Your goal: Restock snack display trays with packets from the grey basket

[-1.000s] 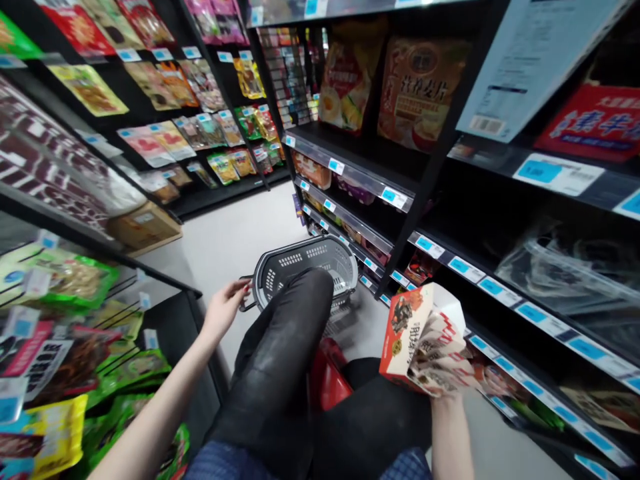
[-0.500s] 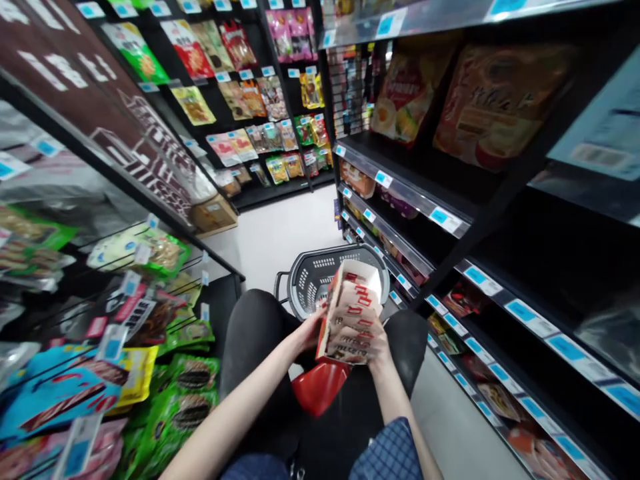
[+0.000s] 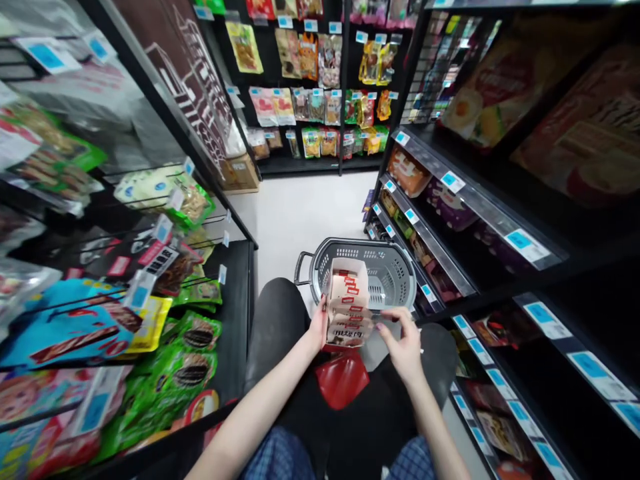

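An open cardboard display box (image 3: pixel 348 308) full of small red-and-white snack packets is held over my knees. My left hand (image 3: pixel 318 325) grips its left side, fingers closed on the box wall. At the lower right corner of the box, my right hand (image 3: pixel 403 339) has thumb and fingers pinched together; what they hold is unclear. Just beyond the box a grey plastic shopping basket (image 3: pixel 395 272) stands on the floor. A red object (image 3: pixel 342 378) lies between my legs, under the box.
Dark shelves with blue price tags (image 3: pixel 520 239) line the right side of the narrow aisle. Hanging snack bags (image 3: pixel 190 360) fill pegs on the left. A cardboard carton (image 3: pixel 242 172) sits on the floor at the far left. White floor (image 3: pixel 295 213) runs ahead to more shelving.
The box came from my right side to the middle over my knees. My left hand left the basket handle and took the box's left side; my right hand slid off to its lower right corner.
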The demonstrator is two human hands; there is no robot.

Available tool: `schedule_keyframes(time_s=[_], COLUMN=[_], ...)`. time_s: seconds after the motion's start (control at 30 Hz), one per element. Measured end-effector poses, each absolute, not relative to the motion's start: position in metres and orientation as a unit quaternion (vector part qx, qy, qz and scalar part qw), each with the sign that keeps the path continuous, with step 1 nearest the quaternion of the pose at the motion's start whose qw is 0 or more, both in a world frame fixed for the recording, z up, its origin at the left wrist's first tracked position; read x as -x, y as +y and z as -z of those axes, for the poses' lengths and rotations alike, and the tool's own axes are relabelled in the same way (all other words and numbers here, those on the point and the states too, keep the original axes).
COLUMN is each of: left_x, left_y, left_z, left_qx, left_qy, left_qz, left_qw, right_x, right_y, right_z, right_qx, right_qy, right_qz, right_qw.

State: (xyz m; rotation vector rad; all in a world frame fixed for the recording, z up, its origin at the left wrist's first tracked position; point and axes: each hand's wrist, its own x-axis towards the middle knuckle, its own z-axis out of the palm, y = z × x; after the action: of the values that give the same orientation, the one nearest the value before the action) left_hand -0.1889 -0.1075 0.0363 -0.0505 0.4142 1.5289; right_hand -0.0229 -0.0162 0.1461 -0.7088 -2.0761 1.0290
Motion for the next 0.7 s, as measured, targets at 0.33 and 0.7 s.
schedule_keyframes(time_s=[0.33, 0.7], left_x=[0.199, 0.213], left_y=[-0.100, -0.106], left_z=[-0.018, -0.013], left_qx=[0.131, 0.170], left_qy=[0.150, 0.203], left_qz=[-0.711, -0.715], left_qw=[0.675, 0.647], right_x=[0.041, 0.063], right_y=[-0.048, -0.045], right_z=[-0.123, -0.073], right_qx=[0.293, 0.306], right_qy=[-0.839, -0.786], right_qz=[-0.267, -0.394], right_qw=[0.374, 0.364])
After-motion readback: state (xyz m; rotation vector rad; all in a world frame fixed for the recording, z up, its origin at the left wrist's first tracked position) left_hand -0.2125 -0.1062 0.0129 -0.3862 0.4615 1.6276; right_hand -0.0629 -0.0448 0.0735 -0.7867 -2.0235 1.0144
